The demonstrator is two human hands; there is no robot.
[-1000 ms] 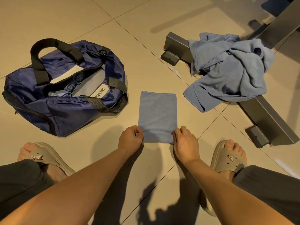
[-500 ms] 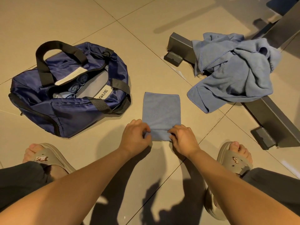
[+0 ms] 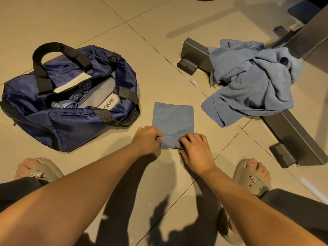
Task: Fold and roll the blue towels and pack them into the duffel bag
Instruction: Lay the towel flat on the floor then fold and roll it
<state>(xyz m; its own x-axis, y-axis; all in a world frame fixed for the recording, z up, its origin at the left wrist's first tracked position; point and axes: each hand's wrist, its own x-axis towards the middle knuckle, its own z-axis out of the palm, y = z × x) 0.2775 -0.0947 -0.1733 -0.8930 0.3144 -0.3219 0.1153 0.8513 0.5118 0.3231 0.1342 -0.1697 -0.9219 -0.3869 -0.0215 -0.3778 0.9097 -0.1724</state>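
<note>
Both hands [image 3: 169,142] cover the folded towel's [image 3: 173,117] rolled near edge.

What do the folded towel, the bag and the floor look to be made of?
Folded towel: soft matte blue cloth, likely microfibre, with a fine nap and stitched edge. Bag: thin navy synthetic, probably nylon, glossy and creased, with black webbing handles. Floor: beige tiles, probably ceramic, smooth and slightly shiny, with grout lines.
</note>
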